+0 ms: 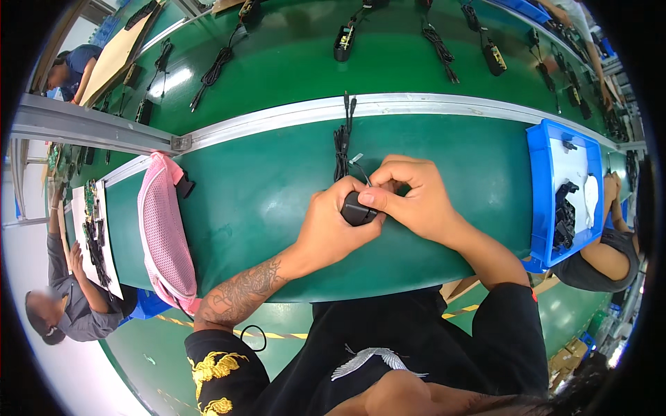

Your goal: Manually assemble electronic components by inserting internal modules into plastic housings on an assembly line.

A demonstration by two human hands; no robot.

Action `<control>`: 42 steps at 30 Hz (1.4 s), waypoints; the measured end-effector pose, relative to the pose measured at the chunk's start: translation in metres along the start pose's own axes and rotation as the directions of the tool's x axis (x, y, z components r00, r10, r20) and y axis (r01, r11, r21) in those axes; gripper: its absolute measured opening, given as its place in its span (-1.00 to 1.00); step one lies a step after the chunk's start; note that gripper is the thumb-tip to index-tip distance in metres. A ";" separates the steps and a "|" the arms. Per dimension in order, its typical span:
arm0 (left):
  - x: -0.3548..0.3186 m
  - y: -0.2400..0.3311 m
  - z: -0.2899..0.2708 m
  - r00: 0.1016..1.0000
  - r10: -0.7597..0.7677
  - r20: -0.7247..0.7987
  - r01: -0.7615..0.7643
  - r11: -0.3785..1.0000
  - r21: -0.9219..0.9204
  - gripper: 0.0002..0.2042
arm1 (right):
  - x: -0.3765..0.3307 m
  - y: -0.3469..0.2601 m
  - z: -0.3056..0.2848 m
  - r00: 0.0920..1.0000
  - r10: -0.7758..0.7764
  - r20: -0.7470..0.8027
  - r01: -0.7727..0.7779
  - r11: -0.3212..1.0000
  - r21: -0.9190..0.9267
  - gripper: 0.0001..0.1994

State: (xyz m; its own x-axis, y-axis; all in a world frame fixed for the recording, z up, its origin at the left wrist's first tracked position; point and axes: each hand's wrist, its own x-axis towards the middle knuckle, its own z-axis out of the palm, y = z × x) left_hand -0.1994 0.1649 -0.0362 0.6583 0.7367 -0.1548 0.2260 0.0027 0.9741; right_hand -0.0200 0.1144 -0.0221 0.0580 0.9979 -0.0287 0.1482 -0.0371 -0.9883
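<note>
Both of my hands meet over the green work table [263,208]. My left hand [331,225] wraps around a small black adapter block [356,209]. My right hand [411,195] pinches the same block from the right, thumb on its top edge. A bundled black cable [341,142] runs from the block away from me toward the metal rail, with a small white tie tag [356,159] beside it.
A pink mesh waist bag [163,232] lies on the table at my left. A blue tray [538,180] with black parts stands at the right. Beyond the metal rail [277,114], a green conveyor [291,62] carries several black adapters with cables. Other people work at left and right.
</note>
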 end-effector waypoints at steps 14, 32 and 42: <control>0.004 0.002 -0.008 0.968 -0.109 0.224 0.162 0.958 -0.236 -0.73 | -0.005 0.006 0.001 0.996 -0.081 -0.027 0.083 0.991 0.104 -0.83; 0.004 0.006 -0.008 0.957 -0.135 0.258 0.214 0.927 -0.307 -0.76 | -0.011 0.006 0.009 0.988 -0.115 -0.100 0.122 0.990 0.073 -0.82; 0.006 0.009 -0.015 0.959 -0.049 0.278 0.130 0.951 -0.281 -0.75 | -0.004 -0.003 0.000 0.991 0.118 0.062 -0.133 0.906 0.403 -0.87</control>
State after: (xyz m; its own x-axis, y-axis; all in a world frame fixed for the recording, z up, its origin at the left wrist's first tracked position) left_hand -0.2040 0.1800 -0.0260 0.8202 0.5184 -0.2419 0.0988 0.2882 0.9525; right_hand -0.0205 0.1108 -0.0187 0.0134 0.9880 -0.1540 -0.2713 -0.1447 -0.9516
